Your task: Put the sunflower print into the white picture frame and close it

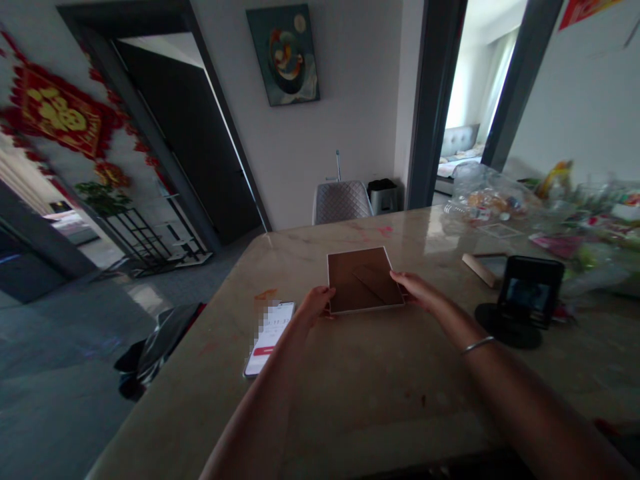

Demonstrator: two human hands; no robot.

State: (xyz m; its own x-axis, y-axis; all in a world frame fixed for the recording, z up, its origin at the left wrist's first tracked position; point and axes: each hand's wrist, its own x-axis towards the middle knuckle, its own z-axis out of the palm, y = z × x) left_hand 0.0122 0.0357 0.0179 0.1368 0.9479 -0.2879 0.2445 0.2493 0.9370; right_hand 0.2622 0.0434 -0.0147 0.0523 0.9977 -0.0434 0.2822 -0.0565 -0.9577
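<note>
Over the marble-look table (pixel 370 373) I hold a photo frame (pixel 357 283) with its brown back facing me. The frame has a thin white edge, and a flap-like stand shows on its backing. My left hand (pixel 319 303) grips the left side, thumb on the back. On the opposite side my right hand (pixel 411 288) does the same, with a bracelet (pixel 479 344) round that wrist. The fingers behind the frame are mostly hidden. Beside my left forearm lies a phone (pixel 270 340) with a lit screen.
A dark screen device on a round stand (pixel 531 293) is to the right, with a light-edged frame-like piece (pixel 483 268) behind it. Plastic bags (pixel 490 193) and packages crowd the far right. A quilted chair (pixel 343 201) and a bin (pixel 383 195) stand beyond the table.
</note>
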